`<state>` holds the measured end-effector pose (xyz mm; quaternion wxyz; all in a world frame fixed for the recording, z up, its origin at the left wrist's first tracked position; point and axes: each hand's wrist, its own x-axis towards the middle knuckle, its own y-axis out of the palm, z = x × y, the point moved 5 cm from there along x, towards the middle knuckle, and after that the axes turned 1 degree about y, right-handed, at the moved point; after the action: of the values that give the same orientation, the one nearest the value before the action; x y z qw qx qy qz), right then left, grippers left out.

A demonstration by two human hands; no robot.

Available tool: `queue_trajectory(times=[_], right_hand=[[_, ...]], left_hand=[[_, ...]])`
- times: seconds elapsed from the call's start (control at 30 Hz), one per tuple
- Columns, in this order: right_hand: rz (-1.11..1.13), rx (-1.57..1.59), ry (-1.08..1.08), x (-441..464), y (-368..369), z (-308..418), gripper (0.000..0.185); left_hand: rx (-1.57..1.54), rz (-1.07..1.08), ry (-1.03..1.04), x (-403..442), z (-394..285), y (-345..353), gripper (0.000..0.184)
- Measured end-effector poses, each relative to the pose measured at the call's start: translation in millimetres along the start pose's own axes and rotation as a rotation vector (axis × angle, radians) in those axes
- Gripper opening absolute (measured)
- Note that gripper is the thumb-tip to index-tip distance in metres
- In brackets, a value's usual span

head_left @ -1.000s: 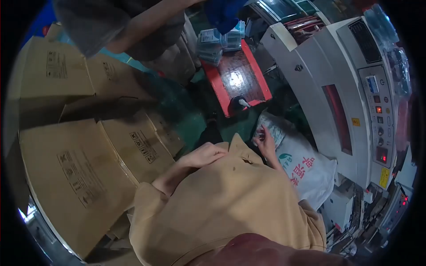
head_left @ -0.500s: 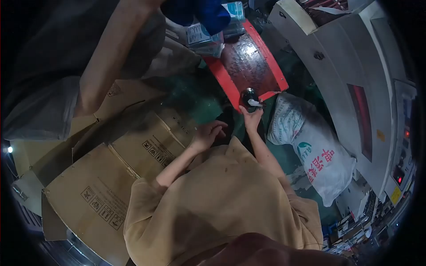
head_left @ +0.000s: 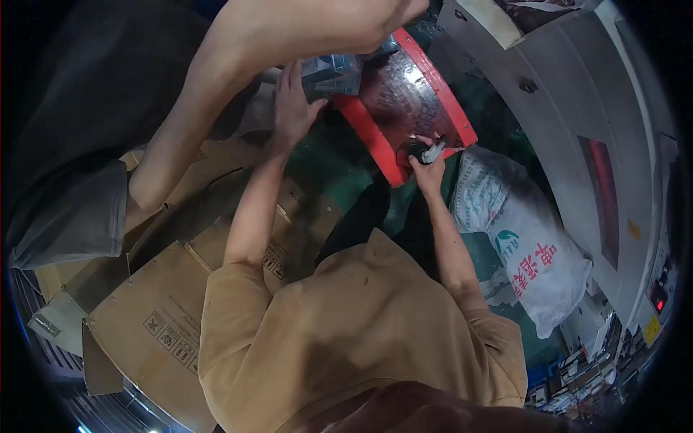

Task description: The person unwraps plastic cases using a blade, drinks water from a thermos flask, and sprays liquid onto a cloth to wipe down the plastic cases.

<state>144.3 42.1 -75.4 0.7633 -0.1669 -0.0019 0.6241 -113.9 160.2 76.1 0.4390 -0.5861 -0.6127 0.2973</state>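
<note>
- Green floor [head_left: 328, 164] under a cramped, dim workspace, seen from above through a round, dark-edged lens.
- At far left, brown cardboard boxes [head_left: 148, 307] with printed symbols lean at angles; above them, another person's bare forearm [head_left: 191, 108] reaches across the upper part of the view.
- My left hand [head_left: 294, 112] is raised and empty, open, with its thumb spread wide; its fingertips are right by clear plastic packs [head_left: 332, 68], but I cannot tell if they touch.
- Those packs sit at the far end of a dark, shiny board with red edges [head_left: 442, 76].
- At the board's near right corner, my right hand [head_left: 431, 172] has its thumb and fingers closed around a small dark round object [head_left: 416, 150] with a whitish tip [head_left: 434, 151].
- Farther right, a white sack [head_left: 545, 270] with red lettering lies beside a large pale machine [head_left: 570, 101].
</note>
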Motion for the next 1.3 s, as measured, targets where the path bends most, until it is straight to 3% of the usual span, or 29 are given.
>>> queue_trajectory(times=[0.07, 0.17, 0.2, 0.33, 0.4, 0.43, 0.47, 0.53, 0.6, 0.63, 0.67, 0.8, 0.9, 1.0, 1.1, 1.17, 1.2, 1.27, 1.3], right_hand=[[0.091, 0.179, -0.072, 1.9, -4.8, 16.8, 0.054], [0.190, 0.220, -0.163, 5.0, -17.1, 35.5, 0.053], [0.192, 0.083, -0.281, 6.0, -26.0, 58.6, 0.052], [0.195, 0.407, -0.053, -0.7, -53.9, 96.9, 0.033], [0.176, 0.602, 0.013, -1.4, -66.2, 102.4, 0.042], [0.193, 0.598, 0.015, -0.6, -76.2, 107.8, 0.056], [0.209, 0.595, 0.018, 0.1, -86.1, 113.0, 0.070], [0.197, 0.612, -0.054, -0.6, -99.7, 133.4, 0.067], [0.180, 0.633, -0.052, -2.0, -114.1, 145.7, 0.067], [0.151, 0.657, -0.101, -4.9, -119.4, 157.7, 0.057], [0.143, 0.607, -0.109, -6.3, -125.6, 166.6, 0.056], [0.101, 0.448, -0.164, -24.9, -139.5, 215.4, 0.062], [0.069, 0.395, -0.225, -34.6, -147.5, 236.4, 0.068], [0.231, 0.355, -0.226, -45.6, -143.2, 255.0, 0.064], [0.379, 0.289, -0.138, -58.8, -132.3, 258.1, 0.057], [0.519, 0.316, -0.091, -68.9, -120.3, 266.3, 0.041], [0.582, 0.269, -0.076, -71.8, -114.6, 270.6, 0.036], [0.628, 0.090, -0.239, -69.7, -108.5, 268.1, 0.035], [0.615, -0.002, -0.294, -69.2, -106.1, 267.4, 0.035]], left_hand=[[0.029, 0.075, 0.158, 29.1, 7.2, 6.6, 0.068], [-0.077, 0.188, 0.231, 53.8, 14.6, 20.4, 0.068], [0.055, 0.133, 0.262, 57.1, 42.3, 40.6, 0.069], [-0.059, 0.075, 0.361, 61.4, 19.7, 26.3, 0.077], [-0.003, 0.133, 0.179, 56.8, 5.9, 11.6, 0.079], [-0.058, 0.163, 0.054, 51.2, -6.2, 2.3, 0.079], [-0.063, 0.184, 0.060, 38.4, -18.3, -4.2, 0.079], [-0.031, 0.111, 0.095, 16.2, -41.4, -23.2, 0.079], [-0.262, 0.198, -0.035, -11.3, -59.0, -29.7, 0.080], [-0.386, 0.242, -0.099, -23.1, -64.6, -30.3, 0.080], [-0.376, 0.213, -0.035, -39.5, -61.2, -22.2, 0.079], [-0.731, 0.544, -0.244, -101.7, -99.9, -17.0, 0.084], [-0.795, 0.621, -0.098, -134.1, -125.0, -14.5, 0.090], [-0.802, 0.741, 0.013, -144.4, -143.4, -27.9, 0.098], [-1.194, 0.898, -0.002, -139.8, -138.5, -25.7, 0.087], [-1.103, 1.071, -0.001, -130.9, -146.1, -33.1, 0.084], [-1.103, 1.052, 0.035, -125.2, -150.0, -36.4, 0.083], [-1.243, 1.240, -0.039, -125.5, -155.5, -30.2, 0.081], [-1.233, 1.214, 0.030, -123.3, -158.7, -29.3, 0.082]])
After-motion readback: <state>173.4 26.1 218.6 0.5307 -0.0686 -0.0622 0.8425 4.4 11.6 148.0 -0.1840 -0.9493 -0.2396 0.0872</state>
